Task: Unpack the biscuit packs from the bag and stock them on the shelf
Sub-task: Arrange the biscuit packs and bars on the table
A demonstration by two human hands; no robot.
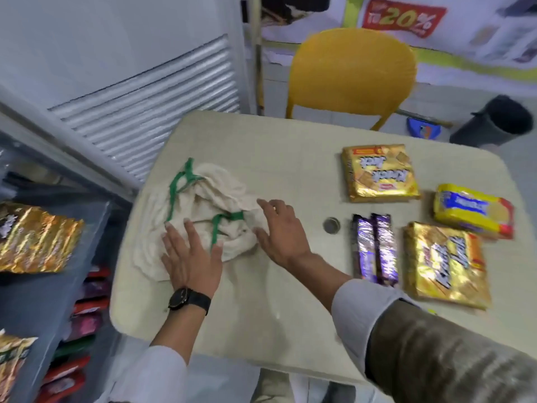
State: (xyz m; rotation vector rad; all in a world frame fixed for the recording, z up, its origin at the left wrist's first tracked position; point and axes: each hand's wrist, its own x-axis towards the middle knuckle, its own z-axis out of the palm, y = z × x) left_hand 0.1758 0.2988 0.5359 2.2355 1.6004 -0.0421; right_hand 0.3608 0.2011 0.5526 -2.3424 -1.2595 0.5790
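The cloth bag [200, 210] lies crumpled and flat at the left of the table [255, 146], so the unpacking looks done. Both hands are spread and hold nothing: the left hand [191, 257] presses on the bag, the right hand [280, 231] rests at its edge. Five packs wait at the right: two gold packs [379, 173] [446, 264], a yellow pack [473, 210] and two purple packs [374, 248], those two lying lengthwise away from the person. The shelf [43, 280] on the left holds some gold packs; stocking remains.

red banner [404, 20] reading "20%"
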